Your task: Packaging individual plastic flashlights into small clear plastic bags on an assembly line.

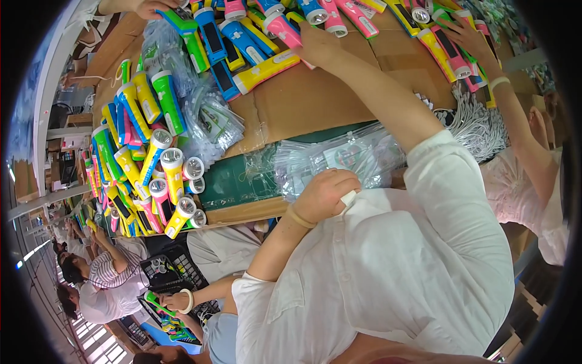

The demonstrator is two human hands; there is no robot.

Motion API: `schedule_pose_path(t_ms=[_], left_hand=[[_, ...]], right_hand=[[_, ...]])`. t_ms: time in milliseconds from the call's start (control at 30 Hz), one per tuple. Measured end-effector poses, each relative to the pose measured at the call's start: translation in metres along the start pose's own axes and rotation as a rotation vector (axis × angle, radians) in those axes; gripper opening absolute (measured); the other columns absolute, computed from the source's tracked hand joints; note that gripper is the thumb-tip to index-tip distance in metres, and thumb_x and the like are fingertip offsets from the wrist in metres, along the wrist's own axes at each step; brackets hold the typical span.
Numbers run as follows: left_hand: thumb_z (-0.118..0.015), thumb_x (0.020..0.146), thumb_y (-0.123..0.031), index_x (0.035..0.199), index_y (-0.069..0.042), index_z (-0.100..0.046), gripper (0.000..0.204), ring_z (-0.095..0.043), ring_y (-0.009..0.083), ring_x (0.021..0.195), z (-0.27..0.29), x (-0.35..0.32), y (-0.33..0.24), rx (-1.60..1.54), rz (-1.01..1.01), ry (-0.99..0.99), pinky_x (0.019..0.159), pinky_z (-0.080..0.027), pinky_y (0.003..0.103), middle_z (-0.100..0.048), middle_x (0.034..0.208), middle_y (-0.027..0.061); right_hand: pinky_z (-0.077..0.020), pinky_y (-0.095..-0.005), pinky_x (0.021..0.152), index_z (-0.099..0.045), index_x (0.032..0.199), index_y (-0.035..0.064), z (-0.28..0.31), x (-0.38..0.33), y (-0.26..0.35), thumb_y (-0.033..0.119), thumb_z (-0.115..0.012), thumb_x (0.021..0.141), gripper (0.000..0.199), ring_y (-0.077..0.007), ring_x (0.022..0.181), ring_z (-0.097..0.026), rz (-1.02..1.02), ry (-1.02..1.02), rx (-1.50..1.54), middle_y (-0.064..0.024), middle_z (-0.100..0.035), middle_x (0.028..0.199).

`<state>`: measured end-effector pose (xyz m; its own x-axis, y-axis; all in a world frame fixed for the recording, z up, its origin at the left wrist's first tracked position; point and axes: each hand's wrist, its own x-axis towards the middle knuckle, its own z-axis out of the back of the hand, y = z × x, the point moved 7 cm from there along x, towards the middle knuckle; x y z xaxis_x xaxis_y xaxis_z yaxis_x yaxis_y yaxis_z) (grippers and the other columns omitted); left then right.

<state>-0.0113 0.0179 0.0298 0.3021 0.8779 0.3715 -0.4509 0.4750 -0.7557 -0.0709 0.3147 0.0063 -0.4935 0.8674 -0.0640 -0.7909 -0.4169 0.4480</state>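
Note:
Stretched out to the far side of the table, my right hand (pixel 318 45) is closed round a pink flashlight (pixel 282 29) that lies among others; part of its body is hidden under my fingers. Close by are a yellow flashlight (pixel 270 70) with a red side and several blue ones (pixel 242 42). My left hand (pixel 328 194) is near my body, fingers curled, with a small white piece (pixel 348 199) showing at them; I cannot tell what it is. Beside that hand lies a stack of clear plastic bags (pixel 339 155) with printed inserts.
A heap of colourful flashlights (pixel 145 158) covers the table's left end, beside more clear bags (pixel 209 118). White cables (pixel 482 124) lie in a bundle at right. Co-workers' hands work at the far left (pixel 148 8), right (pixel 470 39) and lower left (pixel 177 301), near black crates (pixel 173 270).

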Motion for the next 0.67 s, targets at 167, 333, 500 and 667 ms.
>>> schedule_pose_path(t_ms=[167,333,500,667], left_hand=[[-0.068,0.076,-0.003,0.09,-0.006,-0.067,0.014,-0.067,0.0311,0.084,0.005,-0.005,0.007,-0.077,0.057,-0.041,0.075,-0.054,0.04,-0.068,0.092,0.0095],[-0.066,0.077,-0.002,0.089,-0.006,-0.066,0.012,-0.066,0.0322,0.081,0.005,-0.005,0.014,-0.129,0.064,-0.028,0.073,-0.053,0.04,-0.067,0.087,0.0103],[-0.067,0.077,-0.002,0.089,-0.006,-0.066,0.012,-0.066,0.0321,0.081,0.007,-0.003,0.014,-0.127,0.07,-0.081,0.072,-0.053,0.04,-0.066,0.086,0.0102],[-0.073,0.078,0.001,0.09,-0.004,-0.068,0.014,-0.068,0.0323,0.081,0.007,0.001,0.008,-0.094,0.073,-0.05,0.075,-0.056,0.038,-0.068,0.086,0.0132]], right_hand=[[-0.0532,-0.0379,0.094,-0.05,0.144,0.0047,0.004,-0.068,-0.053,0.031,-0.075,0.092,0.063,-0.0242,0.108,-0.068,0.197,0.339,0.356,-0.0187,-0.069,0.123],[-0.054,-0.0399,0.09,-0.057,0.135,0.0047,0.002,-0.136,-0.094,0.022,-0.075,0.092,0.05,-0.0253,0.103,-0.069,0.161,0.516,0.449,-0.0148,-0.069,0.117],[-0.0546,-0.0445,0.09,-0.06,0.129,0.0083,0.033,-0.149,-0.055,0.028,-0.084,0.08,0.057,-0.036,0.108,-0.067,0.253,0.116,-0.177,-0.0168,-0.064,0.118],[-0.0543,-0.0447,0.091,-0.043,0.148,0.0144,0.013,-0.147,-0.044,0.041,-0.081,0.082,0.08,-0.037,0.11,-0.067,0.317,0.19,-0.286,-0.0155,-0.062,0.123]])
